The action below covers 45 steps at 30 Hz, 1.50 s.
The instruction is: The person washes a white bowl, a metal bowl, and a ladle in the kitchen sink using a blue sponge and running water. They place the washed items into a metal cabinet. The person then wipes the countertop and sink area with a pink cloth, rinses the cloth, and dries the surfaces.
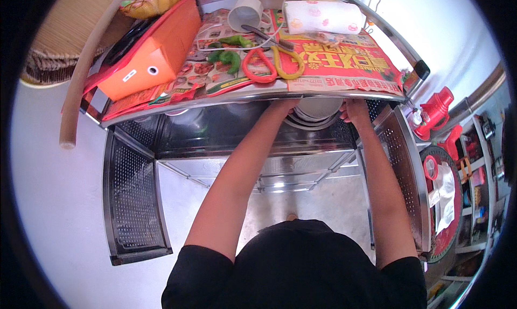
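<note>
Inside a metal cabinet, a stack of pale bowls and plates (319, 112) sits on the dark shelf (234, 127). My left hand (287, 105) grips its left side, partly covered by the cabinet's top edge. At the right rim, the curled fingers of my right hand (354, 111) hold the stack from the other side. The far part of the stack is hidden beneath the cabinet top. Both perforated doors, the left door (135, 196) and the right door (398, 159), stand swung outward beside my arms.
Scissors (258, 73) with red and yellow handles, green peppers (230, 60), a white mug (244, 16) and a paper towel roll (323, 17) lie on the paper-covered top. An orange box (161, 54) stands left. Right are a red thermos (434, 111) and a round table (452, 224).
</note>
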{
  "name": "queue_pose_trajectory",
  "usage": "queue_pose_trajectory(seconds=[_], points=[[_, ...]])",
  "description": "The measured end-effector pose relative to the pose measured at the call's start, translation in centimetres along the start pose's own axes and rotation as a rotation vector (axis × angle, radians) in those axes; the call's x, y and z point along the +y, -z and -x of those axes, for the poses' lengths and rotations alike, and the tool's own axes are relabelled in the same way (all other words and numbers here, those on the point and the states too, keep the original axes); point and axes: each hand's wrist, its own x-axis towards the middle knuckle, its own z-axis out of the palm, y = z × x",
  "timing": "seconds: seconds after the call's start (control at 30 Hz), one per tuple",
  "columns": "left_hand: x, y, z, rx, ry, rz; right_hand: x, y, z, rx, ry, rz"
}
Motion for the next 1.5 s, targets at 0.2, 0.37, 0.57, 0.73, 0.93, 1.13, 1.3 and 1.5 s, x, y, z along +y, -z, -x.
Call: queue_pose_trajectory(seconds=[0.2,0.37,0.57,0.73,0.93,1.13,1.3,1.5], points=[[-0.9,0.1,-0.1,-0.031,0.17,0.033,0.5,-2.6,0.5,-0.133,-0.168,-0.576],[-3.6,0.6,-1.1,0.153,0.007,0.28,-1.3,-4.3,1.1,0.041,0.035,-0.553],[-8.7,3.6,2.8,0.353,-0.342,0.623,-5.9,-7.7,3.8,0.026,0.321,-0.128],[-8.8,9.0,11.1,0.582,-0.271,0.623,-11.4,-13.8,6.6,-0.138,0.444,-0.082],[-9.7,16.7,14.5,0.593,0.08,0.438,-13.9,-22.8,4.6,-0.511,0.058,-0.375],[-12.6,22.9,12.4,0.484,0.274,0.371,-15.2,-28.0,2.7,-0.536,-0.02,-0.385],[-13.2,23.2,10.1,0.541,0.302,0.319,-12.3,-28.8,0.8,-0.647,-0.102,-0.665],[-16.2,25.1,11.0,0.886,0.116,-0.332,-7.2,-23.3,12.0,-0.802,-0.132,-1.076]])
